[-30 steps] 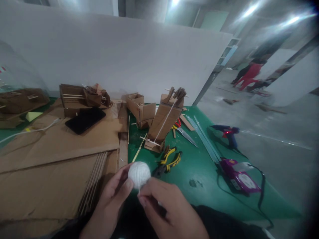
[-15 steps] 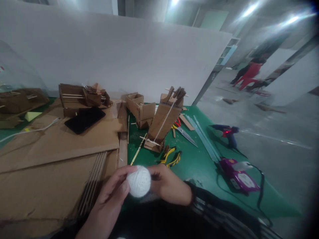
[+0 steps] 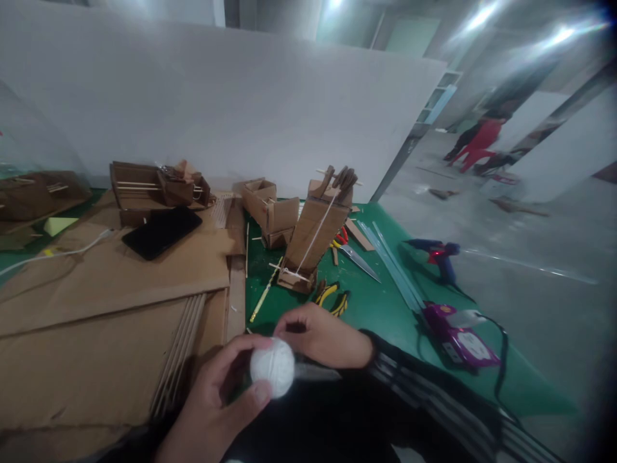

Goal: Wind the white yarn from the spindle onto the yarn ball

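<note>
A ball of white yarn (image 3: 273,368) sits between the thumb and fingers of my left hand (image 3: 224,386), low in front of my body. My right hand (image 3: 321,334) is just behind and right of the ball, fingers curled at its upper edge; whatever they pinch is hidden. Beyond my hands stands a cardboard model (image 3: 315,238) with a white string along its slanted face. Yellow-and-black pliers (image 3: 331,299) lie just past my right hand. A thin yellowish twisted rod (image 3: 263,296) rests on the green table (image 3: 376,321) to their left.
Scissors (image 3: 359,258), clear glue sticks (image 3: 393,270), a blue glue gun (image 3: 441,257) and a purple power strip (image 3: 460,337) with a cord are on the right. Cardboard sheets (image 3: 110,354) cover the left side, with a black phone (image 3: 161,233) on them. More cardboard pieces (image 3: 272,212) stand behind.
The yarn ball has moved slightly down and right and has turned in my left hand. My right hand has shifted up and left, its fingers now curled above the ball.
</note>
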Motion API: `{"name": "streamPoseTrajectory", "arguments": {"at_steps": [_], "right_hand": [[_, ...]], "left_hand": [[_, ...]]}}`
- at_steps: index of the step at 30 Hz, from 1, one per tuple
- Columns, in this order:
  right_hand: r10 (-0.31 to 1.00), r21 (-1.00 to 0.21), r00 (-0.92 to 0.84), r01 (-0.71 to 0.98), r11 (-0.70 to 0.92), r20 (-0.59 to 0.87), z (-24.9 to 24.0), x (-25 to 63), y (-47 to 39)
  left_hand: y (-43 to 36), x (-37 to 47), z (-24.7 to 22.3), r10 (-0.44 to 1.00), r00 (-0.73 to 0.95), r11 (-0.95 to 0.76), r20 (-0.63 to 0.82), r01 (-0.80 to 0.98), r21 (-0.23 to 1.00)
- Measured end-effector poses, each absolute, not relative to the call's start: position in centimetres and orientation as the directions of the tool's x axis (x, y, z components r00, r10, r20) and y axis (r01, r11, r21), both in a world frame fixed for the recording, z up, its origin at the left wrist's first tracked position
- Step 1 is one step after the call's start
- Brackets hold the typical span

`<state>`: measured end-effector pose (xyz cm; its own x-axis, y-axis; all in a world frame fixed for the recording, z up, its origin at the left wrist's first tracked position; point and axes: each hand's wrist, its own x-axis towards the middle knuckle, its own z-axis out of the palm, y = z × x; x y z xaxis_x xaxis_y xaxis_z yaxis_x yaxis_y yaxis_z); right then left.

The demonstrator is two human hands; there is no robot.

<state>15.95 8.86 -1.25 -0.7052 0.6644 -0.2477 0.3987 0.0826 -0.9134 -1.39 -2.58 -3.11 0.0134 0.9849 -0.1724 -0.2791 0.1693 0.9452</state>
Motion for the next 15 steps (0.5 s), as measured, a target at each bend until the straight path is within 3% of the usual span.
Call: {"name": "streamPoseTrajectory", "arguments": {"at_steps": [6, 11, 15], "right_hand": [[0.709, -0.897, -0.656, 0.436, 0.075, -0.259, -0.1, 15.8, 9.0], [0.837, -0.854, -0.547, 0.443, 0.273, -0.017, 2.0, 15.6, 6.6], [0.827, -0.834, -0.550, 0.397, 0.382, 0.118, 2.4, 15.4, 3.7]], "left_hand": [[-2.3, -1.4, -3.6, 0.987, -0.045, 0.147, -0.153, -0.101, 0.984], [-1.7, -1.2, -3.5, 0.987, -0.080, 0.131, -0.141, -0.116, 0.985], [-1.3, -1.4, -3.4, 0.988, -0.019, 0.145, -0.151, -0.181, 0.973]]}}
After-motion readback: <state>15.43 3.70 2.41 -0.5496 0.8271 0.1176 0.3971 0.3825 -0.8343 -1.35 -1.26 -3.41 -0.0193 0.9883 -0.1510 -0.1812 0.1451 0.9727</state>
